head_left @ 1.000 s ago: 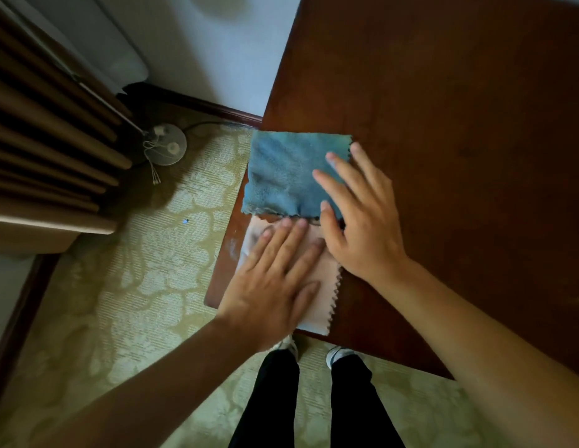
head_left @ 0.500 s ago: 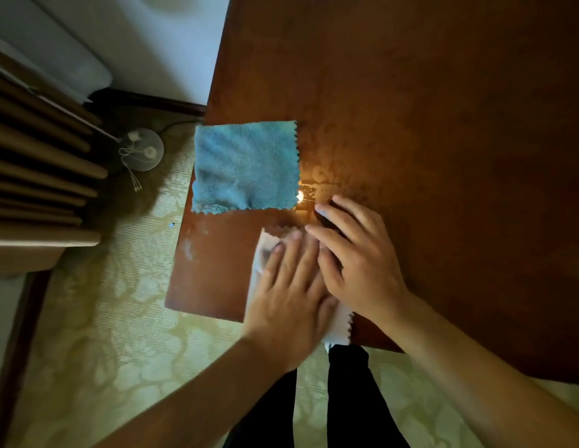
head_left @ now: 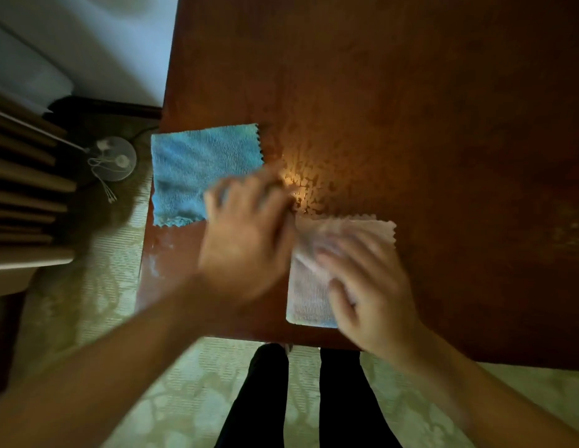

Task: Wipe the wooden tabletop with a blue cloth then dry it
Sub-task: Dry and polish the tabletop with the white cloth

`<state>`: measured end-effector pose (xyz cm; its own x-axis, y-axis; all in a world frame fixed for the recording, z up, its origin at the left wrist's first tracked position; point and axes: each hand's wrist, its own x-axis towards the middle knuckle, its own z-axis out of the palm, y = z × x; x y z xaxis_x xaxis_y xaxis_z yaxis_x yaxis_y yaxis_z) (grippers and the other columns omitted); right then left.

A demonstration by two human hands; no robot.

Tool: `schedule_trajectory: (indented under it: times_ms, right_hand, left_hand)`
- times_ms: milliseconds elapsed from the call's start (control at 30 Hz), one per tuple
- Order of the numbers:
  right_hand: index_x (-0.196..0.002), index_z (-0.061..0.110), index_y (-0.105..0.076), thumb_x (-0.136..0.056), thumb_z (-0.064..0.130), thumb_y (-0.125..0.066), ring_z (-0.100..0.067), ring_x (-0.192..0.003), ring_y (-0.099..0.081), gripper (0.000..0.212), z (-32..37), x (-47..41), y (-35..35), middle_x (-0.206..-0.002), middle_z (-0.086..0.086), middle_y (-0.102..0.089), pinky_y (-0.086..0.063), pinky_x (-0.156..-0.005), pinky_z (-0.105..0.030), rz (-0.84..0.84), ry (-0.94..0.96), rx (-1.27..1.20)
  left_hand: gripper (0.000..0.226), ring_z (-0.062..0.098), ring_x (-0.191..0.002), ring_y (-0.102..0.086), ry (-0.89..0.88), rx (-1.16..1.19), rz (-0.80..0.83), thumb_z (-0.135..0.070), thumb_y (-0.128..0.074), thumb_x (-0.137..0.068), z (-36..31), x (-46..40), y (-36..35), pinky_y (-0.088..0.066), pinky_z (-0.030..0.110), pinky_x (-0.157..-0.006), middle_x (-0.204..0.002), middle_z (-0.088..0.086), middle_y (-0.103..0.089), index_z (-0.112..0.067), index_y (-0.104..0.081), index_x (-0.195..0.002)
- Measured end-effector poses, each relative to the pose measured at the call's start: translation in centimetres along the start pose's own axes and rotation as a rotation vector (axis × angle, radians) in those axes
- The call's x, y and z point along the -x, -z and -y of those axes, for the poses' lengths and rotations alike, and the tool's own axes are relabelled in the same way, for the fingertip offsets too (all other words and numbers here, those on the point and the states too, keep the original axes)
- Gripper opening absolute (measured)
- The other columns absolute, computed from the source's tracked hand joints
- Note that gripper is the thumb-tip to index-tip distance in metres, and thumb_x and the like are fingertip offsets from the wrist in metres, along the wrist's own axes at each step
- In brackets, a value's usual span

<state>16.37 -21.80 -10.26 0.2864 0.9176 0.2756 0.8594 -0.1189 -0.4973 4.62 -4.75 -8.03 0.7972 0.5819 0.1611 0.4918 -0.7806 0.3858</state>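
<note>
A blue cloth (head_left: 191, 169) lies flat at the left edge of the dark wooden tabletop (head_left: 411, 108). A pale white cloth (head_left: 309, 286) lies near the table's front edge, to the right of the blue one. My right hand (head_left: 365, 292) presses flat on the white cloth, fingers spread. My left hand (head_left: 246, 227) is blurred, its fingers spread over the blue cloth's lower right corner and beside the white cloth. A wet patch (head_left: 307, 185) glints on the wood just beyond the hands.
The table's left edge (head_left: 149, 253) and front edge drop to a patterned green carpet (head_left: 97, 286). A round lamp base with a cord (head_left: 115, 158) stands on the floor at left, by curtain folds (head_left: 23, 189). My legs (head_left: 301, 399) stand below the front edge.
The white cloth has slid to the right under my right hand. My left hand has come off it and moved up towards the blue cloth. The blue cloth has stayed in place.
</note>
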Motion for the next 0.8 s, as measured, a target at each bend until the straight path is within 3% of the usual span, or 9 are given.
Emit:
schedule_trajectory:
  times_ms: [67, 167, 300, 500, 700, 800]
  right_hand:
    - [-0.138, 0.009, -0.063, -0.097, 0.019, -0.054, -0.032, -0.145, -0.044, 0.043, 1.0, 0.7, -1.2, -0.148, -0.013, -0.057, -0.034, -0.120, -0.051, 0.177, 0.078, 0.069]
    - [-0.157, 0.017, -0.039, -0.104, 0.037, -0.041, -0.030, -0.157, -0.020, 0.057, 0.5, 0.9, -2.0, -0.166, -0.010, -0.029, -0.026, -0.125, -0.053, 0.311, 0.143, 0.327]
    - [-0.163, 0.011, -0.020, -0.107, 0.046, -0.034, -0.028, -0.158, -0.014, 0.067, -0.5, 0.7, -1.8, -0.171, -0.011, -0.017, -0.023, -0.124, -0.050, 0.350, 0.172, 0.387]
    - [-0.163, 0.013, -0.018, -0.105, 0.055, -0.032, -0.027, -0.159, -0.013, 0.074, -1.4, -0.8, -1.5, -0.172, -0.009, -0.012, -0.022, -0.124, -0.049, 0.443, 0.237, 0.430]
    - [-0.162, 0.006, -0.017, -0.102, 0.059, -0.034, -0.026, -0.159, -0.010, 0.082, -3.4, -9.4, -2.6, -0.170, -0.013, -0.012, -0.018, -0.128, -0.047, 0.385, -0.028, 0.426]
    - [-0.161, 0.005, -0.022, -0.104, 0.056, -0.028, -0.027, -0.159, -0.010, 0.076, -3.4, -11.2, -3.0, -0.170, -0.014, -0.013, -0.017, -0.128, -0.047, 0.397, 0.001, 0.460]
  left_hand:
    - [0.041, 0.031, -0.138, -0.039, 0.159, -0.097, -0.020, -0.029, -0.051, -0.094, 3.4, -3.4, 0.6, -0.023, 0.054, -0.112, -0.150, 0.014, -0.045, -0.013, -0.057, -0.132]
    - [0.053, 0.034, -0.153, -0.012, 0.315, -0.211, 0.139, -0.041, -0.039, -0.101, 6.8, -7.3, -0.1, -0.010, 0.057, -0.120, -0.163, 0.017, -0.021, -0.014, -0.039, -0.147]
    - [0.066, 0.031, -0.155, 0.002, 0.274, -0.274, 0.219, -0.057, -0.018, -0.102, 8.7, -8.1, -1.5, -0.002, 0.055, -0.123, -0.167, 0.014, -0.007, -0.020, -0.019, -0.157]
    - [0.067, 0.032, -0.155, 0.003, 0.116, -0.305, 0.228, -0.057, -0.017, -0.102, 8.9, -6.5, -1.5, -0.002, 0.056, -0.123, -0.167, 0.016, -0.004, -0.023, -0.010, -0.159]
    - [0.067, 0.030, -0.155, 0.001, 0.135, -0.281, 0.221, -0.055, -0.019, -0.101, 8.9, -6.4, -1.3, -0.001, 0.053, -0.124, -0.167, 0.015, -0.008, -0.023, -0.012, -0.159]
    - [0.065, 0.029, -0.155, 0.000, 0.131, -0.262, 0.205, -0.054, -0.021, -0.102, 8.9, -6.3, -1.3, -0.001, 0.053, -0.124, -0.167, 0.013, -0.009, -0.023, -0.014, -0.159]
